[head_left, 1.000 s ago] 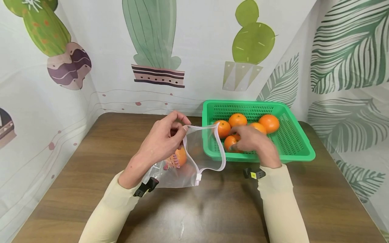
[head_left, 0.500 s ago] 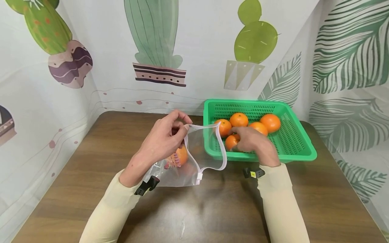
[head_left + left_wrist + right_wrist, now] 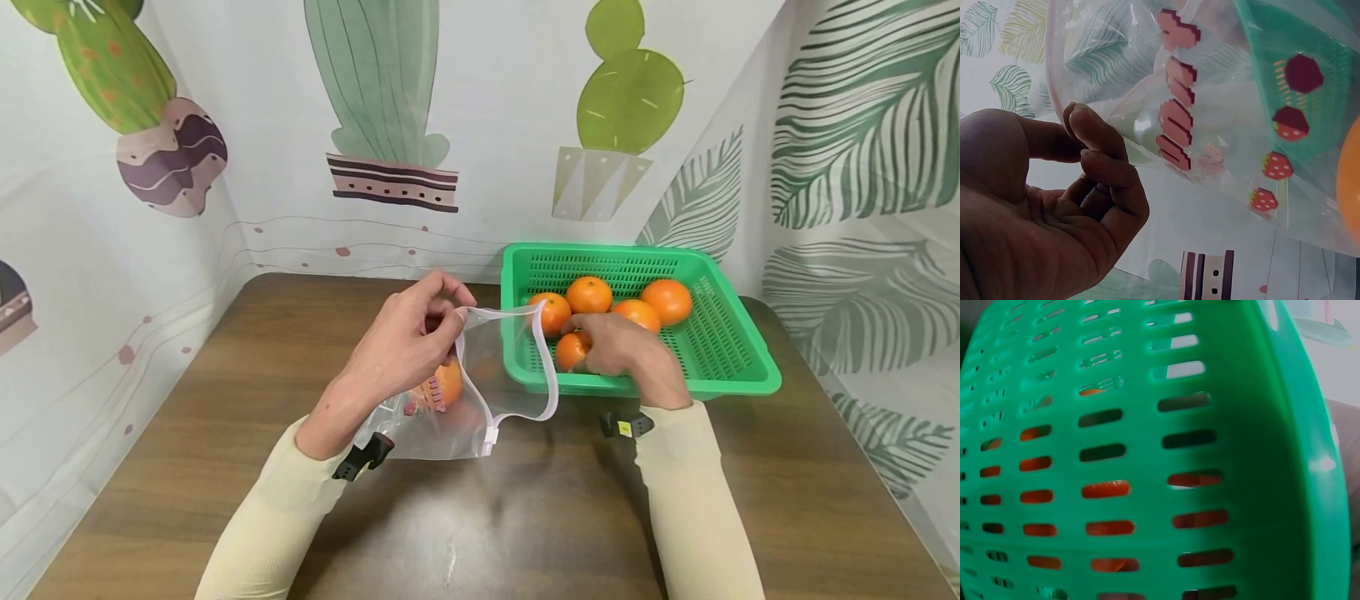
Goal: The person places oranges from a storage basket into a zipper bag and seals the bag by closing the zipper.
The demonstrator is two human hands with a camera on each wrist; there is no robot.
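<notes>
My left hand (image 3: 405, 337) pinches the rim of a clear slider zip bag (image 3: 468, 433), thumb against fingertips. The bag's mouth gapes toward the right, and one orange (image 3: 448, 385) lies inside. In the left wrist view, strawberry prints and pink letters mark the bag (image 3: 1229, 125). My right hand (image 3: 622, 343) reaches into the green basket (image 3: 742, 387) with its fingers curled round a nearer orange (image 3: 572, 352). In the right wrist view the basket wall (image 3: 1147, 506) covers most of that hand, and orange shows through its slots.
Several other oranges sit in the basket, among them a front-left orange (image 3: 553, 315) and a far-right orange (image 3: 667, 302). The brown wooden table (image 3: 450, 533) ends at a printed cloth backdrop (image 3: 495, 125). The bag's mouth slightly overlaps the basket's left side from this view.
Almost nothing has moved. The right hand, blurred a second ago, now stays steady around the orange; the left hand and bag keep their place.
</notes>
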